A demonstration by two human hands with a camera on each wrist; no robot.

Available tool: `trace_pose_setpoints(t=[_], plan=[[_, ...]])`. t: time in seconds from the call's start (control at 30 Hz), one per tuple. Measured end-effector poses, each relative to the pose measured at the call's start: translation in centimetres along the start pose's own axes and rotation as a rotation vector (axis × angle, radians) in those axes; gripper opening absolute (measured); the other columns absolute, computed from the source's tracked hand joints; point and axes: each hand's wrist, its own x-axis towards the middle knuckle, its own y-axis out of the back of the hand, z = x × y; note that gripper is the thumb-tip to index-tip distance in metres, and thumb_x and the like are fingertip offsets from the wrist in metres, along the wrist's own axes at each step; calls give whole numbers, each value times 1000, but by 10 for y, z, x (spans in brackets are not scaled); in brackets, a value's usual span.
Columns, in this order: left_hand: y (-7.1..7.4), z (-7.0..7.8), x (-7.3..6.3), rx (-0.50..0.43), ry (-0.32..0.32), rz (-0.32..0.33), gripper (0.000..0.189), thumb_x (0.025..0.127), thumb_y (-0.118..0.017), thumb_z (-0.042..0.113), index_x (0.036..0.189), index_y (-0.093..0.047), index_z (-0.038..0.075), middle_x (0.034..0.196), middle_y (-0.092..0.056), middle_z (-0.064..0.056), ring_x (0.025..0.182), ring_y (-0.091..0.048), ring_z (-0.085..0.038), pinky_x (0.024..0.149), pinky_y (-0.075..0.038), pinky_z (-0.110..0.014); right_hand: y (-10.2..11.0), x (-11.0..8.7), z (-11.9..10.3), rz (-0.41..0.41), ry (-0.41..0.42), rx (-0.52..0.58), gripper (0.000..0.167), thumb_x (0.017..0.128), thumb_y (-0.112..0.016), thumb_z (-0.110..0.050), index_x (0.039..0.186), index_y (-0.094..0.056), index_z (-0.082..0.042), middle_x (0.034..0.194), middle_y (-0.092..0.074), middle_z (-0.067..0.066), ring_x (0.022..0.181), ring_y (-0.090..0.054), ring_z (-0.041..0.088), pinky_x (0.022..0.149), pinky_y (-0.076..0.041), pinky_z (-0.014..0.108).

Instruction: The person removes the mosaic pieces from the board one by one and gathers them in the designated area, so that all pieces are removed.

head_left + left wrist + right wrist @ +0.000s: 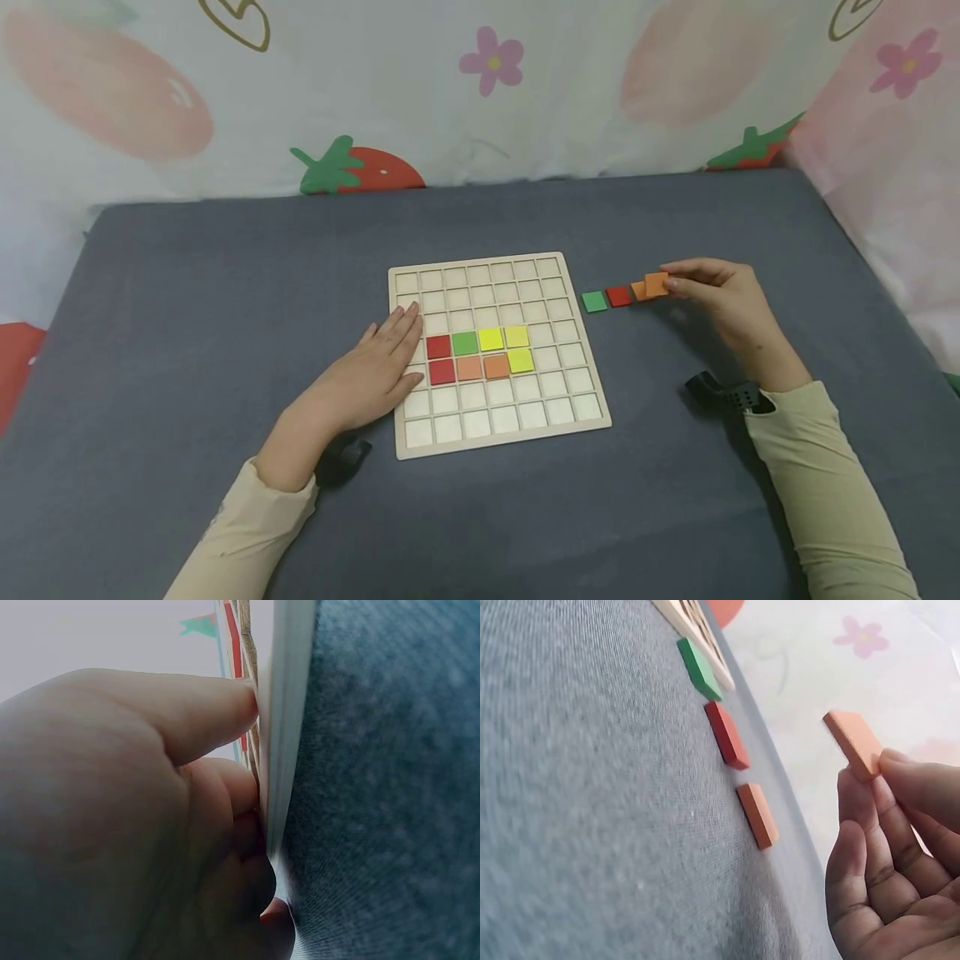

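Our right hand (717,302) pinching an orange tile (656,284) at its fingertips, raised above the table (600,517), right of the grid board (505,418), our left hand (369,377) outstretched on the board's left edge

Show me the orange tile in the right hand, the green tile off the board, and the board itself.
Held orange tile (656,284): head view, middle of its flat face.
Loose green tile (594,301): head view, middle of its top.
Board (477,420): head view, bare square in nearest row.
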Motion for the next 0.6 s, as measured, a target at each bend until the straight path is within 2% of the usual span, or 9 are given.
trace_pose_setpoints(t=[0.13,0.33,0.6], plan=[[0,0,-1,-4,0,4,68,98,-48,28,148,-16,-5,157,-5,-17,143,-4,-30,112,-13,-50,3,1,2,25,-25,-33,20,87,-66,-1,106,-72,-2,96,-70,-5,87,-61,10,75,-50,20],[-1,0,-2,4,4,7,68,98,-48,28,148,-16,-5,157,-6,-17,143,-5,-30,112,-13,-50,9,3,6,85,-54,-177,25,86,-69,-9,110,-70,-1,94,-69,-11,89,-60,8,73,-50,18],[-1,0,-2,-2,6,8,68,98,-48,27,148,-15,-5,157,-6,-17,143,-4,-30,113,-13,-50,15,4,11,102,-55,-310,27,88,-67,-12,112,-69,0,90,-68,-18,85,-61,3,70,-50,18]])
